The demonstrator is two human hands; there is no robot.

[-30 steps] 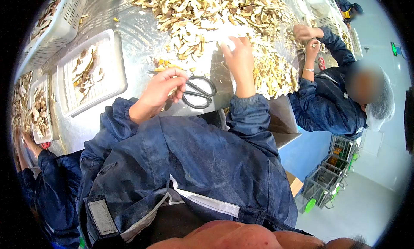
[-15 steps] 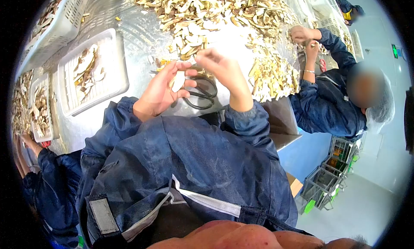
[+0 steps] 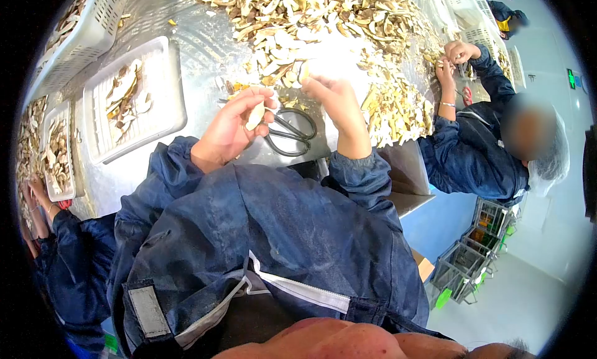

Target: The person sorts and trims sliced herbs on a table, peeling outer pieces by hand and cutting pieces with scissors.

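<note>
A pale slice (image 3: 255,116), like dried mushroom, lies in my left hand (image 3: 231,127), whose fingers curl round it. Up and to the right, my right hand (image 3: 336,104) pinches a small yellowish slice (image 3: 303,71) between thumb and fingertips, at the near edge of the big pile of slices (image 3: 323,17). Black-handled scissors (image 3: 291,132) rest on the metal table between my hands, their blades partly hidden behind my left hand. A heap of paler, smaller pieces (image 3: 398,113) sits right of my right hand.
On the left are a white tray (image 3: 168,79) with some slices, a smaller tray (image 3: 73,166) and a perforated crate (image 3: 102,32). A co-worker (image 3: 476,135) handles pieces at the right; another person's sleeve (image 3: 81,247) shows lower left. Wire baskets (image 3: 460,265) stand on the floor.
My left hand now holds a pale slice. My right hand came from the pile towards my left hand, then moved back right and now pinches another slice. The right co-worker's hands have come together.
</note>
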